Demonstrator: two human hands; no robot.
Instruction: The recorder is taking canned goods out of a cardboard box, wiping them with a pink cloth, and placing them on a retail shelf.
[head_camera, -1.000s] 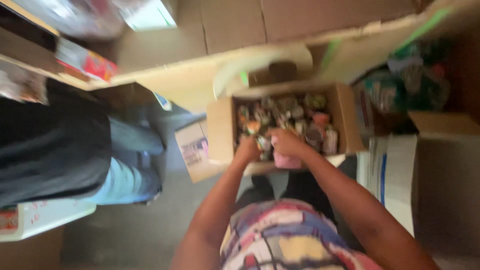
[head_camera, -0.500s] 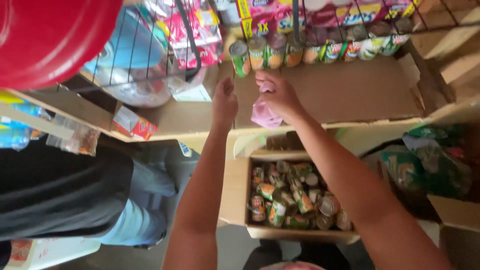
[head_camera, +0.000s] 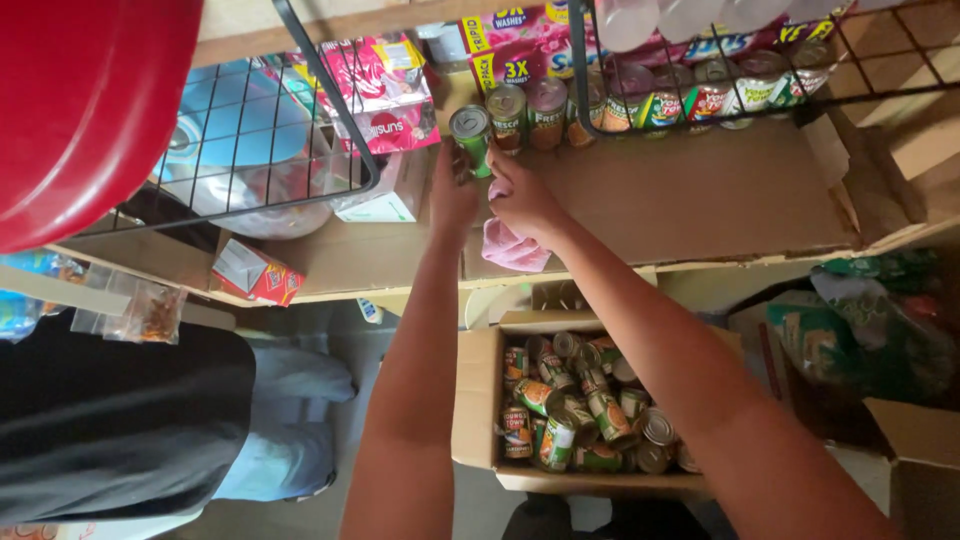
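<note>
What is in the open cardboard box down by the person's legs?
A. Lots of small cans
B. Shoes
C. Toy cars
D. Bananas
A: the open cardboard box below the two arms is packed with small cans lying and standing every which way, like the green can that the left hand and right hand reach up to on the shelf.

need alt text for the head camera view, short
Two bare arms reach up to a cardboard shelf: the left hand holds a green can, the right hand a pink cloth. Below, an open box of cans.
</note>
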